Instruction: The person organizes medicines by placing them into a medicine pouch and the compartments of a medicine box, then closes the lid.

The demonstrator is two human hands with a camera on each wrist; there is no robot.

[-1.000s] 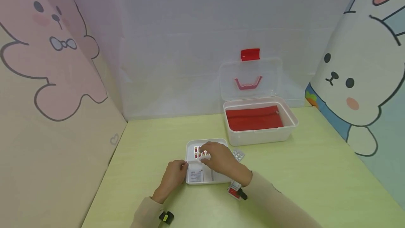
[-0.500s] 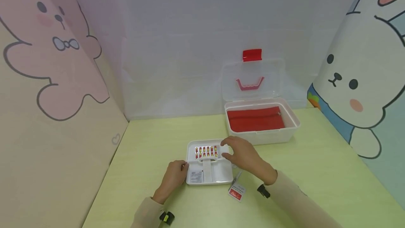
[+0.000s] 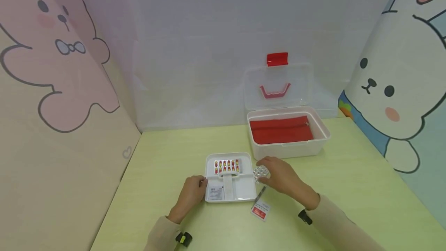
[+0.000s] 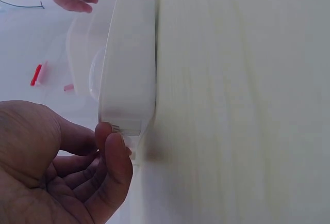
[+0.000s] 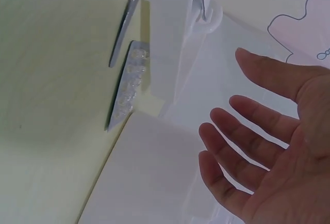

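Observation:
A white compartment tray (image 3: 246, 184) lies on the table. In the head view my left hand (image 3: 191, 193) is at its left edge; the left wrist view shows the thumb and fingers pinching a corner of the tray. A blister pack of red and yellow capsules (image 3: 227, 166) lies in the back compartment. A white strip (image 3: 228, 189) and a small printed sachet (image 3: 215, 193) are in front. My right hand (image 3: 281, 176) hovers, fingers spread, beside a clear blister pack (image 3: 260, 172) right of the tray. In the right wrist view that pack is apart from the right fingers.
Tweezers (image 3: 259, 196) and a red and white packet (image 3: 260, 210) lie on the table (image 3: 313, 189) right of the tray. A white box (image 3: 289, 150) with its clear lid (image 3: 277, 74) raised stands behind, a red pouch (image 3: 282, 130) inside.
My right hand has moved off the capsule blister pack in the tray and rightward to the clear blister pack. My left hand has stayed at the tray's edge.

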